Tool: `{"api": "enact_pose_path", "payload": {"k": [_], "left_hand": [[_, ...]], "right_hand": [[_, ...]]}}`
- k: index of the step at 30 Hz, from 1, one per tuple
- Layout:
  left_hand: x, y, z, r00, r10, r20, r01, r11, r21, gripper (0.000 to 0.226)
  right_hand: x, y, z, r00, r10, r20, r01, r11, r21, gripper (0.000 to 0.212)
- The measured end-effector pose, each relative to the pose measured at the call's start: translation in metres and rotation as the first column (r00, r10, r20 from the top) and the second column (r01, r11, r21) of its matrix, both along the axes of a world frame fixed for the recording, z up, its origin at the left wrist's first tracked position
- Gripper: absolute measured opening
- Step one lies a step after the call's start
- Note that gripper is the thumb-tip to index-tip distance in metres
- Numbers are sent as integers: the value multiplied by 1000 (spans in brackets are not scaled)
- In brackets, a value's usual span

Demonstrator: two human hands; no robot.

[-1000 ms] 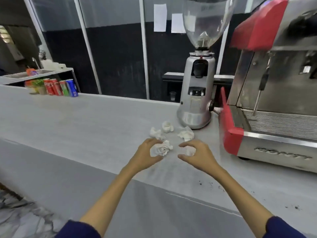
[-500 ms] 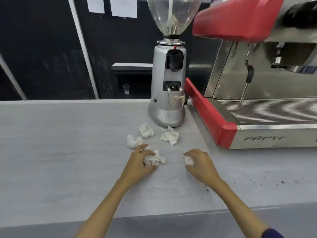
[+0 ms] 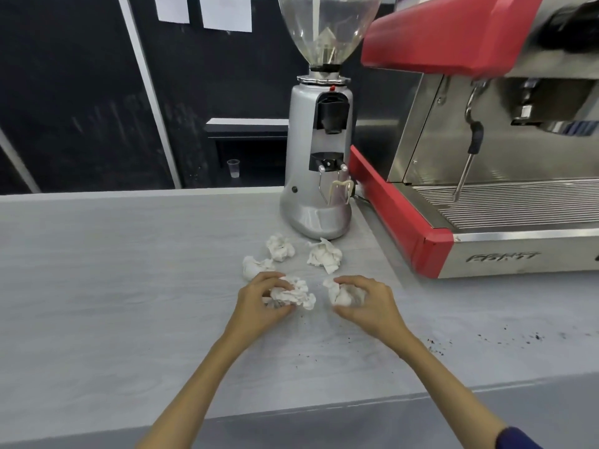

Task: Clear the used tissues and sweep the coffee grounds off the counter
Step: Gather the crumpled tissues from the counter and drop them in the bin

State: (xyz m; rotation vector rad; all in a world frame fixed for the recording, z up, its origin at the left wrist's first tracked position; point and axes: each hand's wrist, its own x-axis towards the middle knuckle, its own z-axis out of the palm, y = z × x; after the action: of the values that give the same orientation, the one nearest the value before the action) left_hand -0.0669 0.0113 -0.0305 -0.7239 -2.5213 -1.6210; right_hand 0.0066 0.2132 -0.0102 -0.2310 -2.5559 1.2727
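Five crumpled tissues lie on the counter (image 3: pixel 113 270), two of them already in the fingers. The left hand (image 3: pixel 259 303) curls thumb and fingers round the larger wad (image 3: pixel 296 294), which spills out to the right past the fingertips. The right hand (image 3: pixel 366 303) pinches a smaller wad (image 3: pixel 338 294) between thumb and curled fingers; most of it is tucked into the palm.

Outward from there, toward the counter's back edge: three loose tissues. The left one (image 3: pixel 254 267) sits just beyond the left hand's knuckles, almost touching them. The middle one (image 3: pixel 280 247) lies a little farther back. The right one (image 3: pixel 325 256) lies straight ahead of the right hand's fingers, near the foot of the grinder (image 3: pixel 319 189).

Judgement: the next pick-up turns on this split, left hand nearer the two left wads, right hand nearer the right one. All three lie away from the body, so the reach is forward.

The wads are lumpy, with no clear long axis. The right loose one is roughly stretched on a diagonal, with a point toward the near right; hard to call.

Coffee grounds (image 3: pixel 505 337) scatter along the near edge to the right, in front of the espresso machine (image 3: pixel 486 254), well apart from the left hand and nearer the right. A few specks also lie between the wrists. Not yet swept.
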Motion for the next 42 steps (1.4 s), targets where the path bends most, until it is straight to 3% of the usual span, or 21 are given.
{"api": "enact_pose_path", "payload": {"k": [9,17,23,28,34,42], "left_hand": [[48,23,12,999,-48,0,48,997,-65,30],[124,102,16,999,-35,-8,35,996,-80,29],[198,212,7,998,-57,-27,55,996,-70,32],[245,324,6,981,-190,-33,185,978,-100,38],[281,457,-3,943,-332,20,332,937,-105,33],[322,626,-22,912,-399,99,406,911,-71,30]], "right_hand": [[40,24,7,995,62,-78,-65,997,-34,35],[123,107,8,993,61,-99,-65,997,-46,36],[208,213,4,997,30,-70,-33,998,-50,36],[272,308,1,998,-39,-40,35,995,-97,35],[327,431,-5,987,-160,-18,158,982,-104,37],[374,616,-19,987,-148,57,154,983,-104,41]]}}
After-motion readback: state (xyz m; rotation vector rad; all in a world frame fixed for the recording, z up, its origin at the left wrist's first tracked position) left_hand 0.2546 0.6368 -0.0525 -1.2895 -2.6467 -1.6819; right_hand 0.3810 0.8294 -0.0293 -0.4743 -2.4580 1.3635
